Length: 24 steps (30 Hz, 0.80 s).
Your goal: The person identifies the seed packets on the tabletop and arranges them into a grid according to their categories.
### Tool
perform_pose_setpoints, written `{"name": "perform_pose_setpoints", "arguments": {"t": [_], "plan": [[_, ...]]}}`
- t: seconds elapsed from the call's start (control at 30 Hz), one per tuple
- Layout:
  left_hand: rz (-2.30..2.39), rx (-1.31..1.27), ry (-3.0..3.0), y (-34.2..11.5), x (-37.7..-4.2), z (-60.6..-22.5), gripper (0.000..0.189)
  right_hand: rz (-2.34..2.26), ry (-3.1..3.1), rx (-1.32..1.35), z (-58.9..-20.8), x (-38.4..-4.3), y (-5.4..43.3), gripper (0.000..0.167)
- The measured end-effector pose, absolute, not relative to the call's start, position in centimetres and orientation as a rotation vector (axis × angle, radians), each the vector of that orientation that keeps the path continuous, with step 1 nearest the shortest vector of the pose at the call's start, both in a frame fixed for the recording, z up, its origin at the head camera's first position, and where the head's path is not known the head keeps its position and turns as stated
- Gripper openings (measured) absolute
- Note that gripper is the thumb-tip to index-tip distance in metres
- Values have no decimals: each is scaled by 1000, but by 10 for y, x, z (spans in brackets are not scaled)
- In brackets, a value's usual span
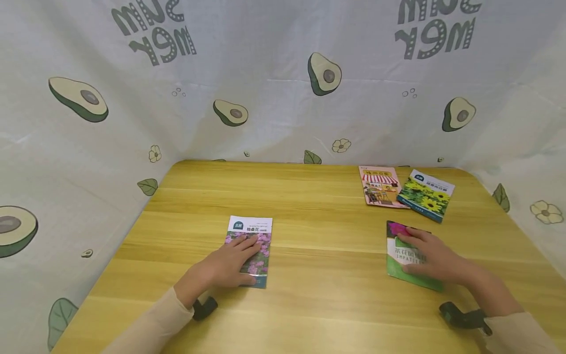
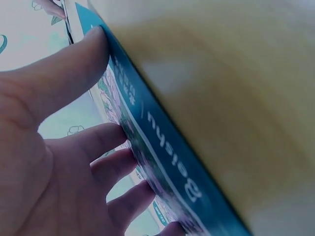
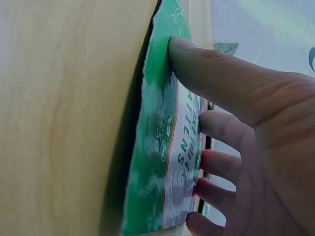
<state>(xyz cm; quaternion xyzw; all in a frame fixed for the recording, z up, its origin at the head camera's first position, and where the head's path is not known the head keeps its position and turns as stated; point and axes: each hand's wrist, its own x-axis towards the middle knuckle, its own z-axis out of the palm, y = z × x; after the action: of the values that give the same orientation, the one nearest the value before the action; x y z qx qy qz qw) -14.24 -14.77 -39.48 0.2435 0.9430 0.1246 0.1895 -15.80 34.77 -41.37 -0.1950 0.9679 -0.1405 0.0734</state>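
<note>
My left hand (image 1: 232,263) rests on a seed packet (image 1: 256,269) with pink flowers, a white top and a teal bottom band. In the left wrist view, the spread fingers and thumb touch the face of this packet (image 2: 170,147), which lies on the table. To the right, my right hand (image 1: 435,258) lies over a green and white seed packet (image 1: 400,265) with a magenta flower. Seen from the right wrist, thumb and fingertips press on its green and white face (image 3: 152,147), and its near edge casts a dark shadow on the table.
A pink packet (image 1: 381,189) with a shop drawing and a yellow-flower packet (image 1: 426,194) lie side by side at the back right of the wooden table (image 1: 318,275). White cloth (image 1: 265,59) printed with avocados hangs behind and at both sides.
</note>
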Motion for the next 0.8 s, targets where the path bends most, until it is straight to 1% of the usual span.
{"name": "perform_pose_setpoints", "arguments": {"t": [0.8], "plan": [[463,644,2659,-177,-138,-396,80,-428,2894,-580,-413,-158,348,80]]}}
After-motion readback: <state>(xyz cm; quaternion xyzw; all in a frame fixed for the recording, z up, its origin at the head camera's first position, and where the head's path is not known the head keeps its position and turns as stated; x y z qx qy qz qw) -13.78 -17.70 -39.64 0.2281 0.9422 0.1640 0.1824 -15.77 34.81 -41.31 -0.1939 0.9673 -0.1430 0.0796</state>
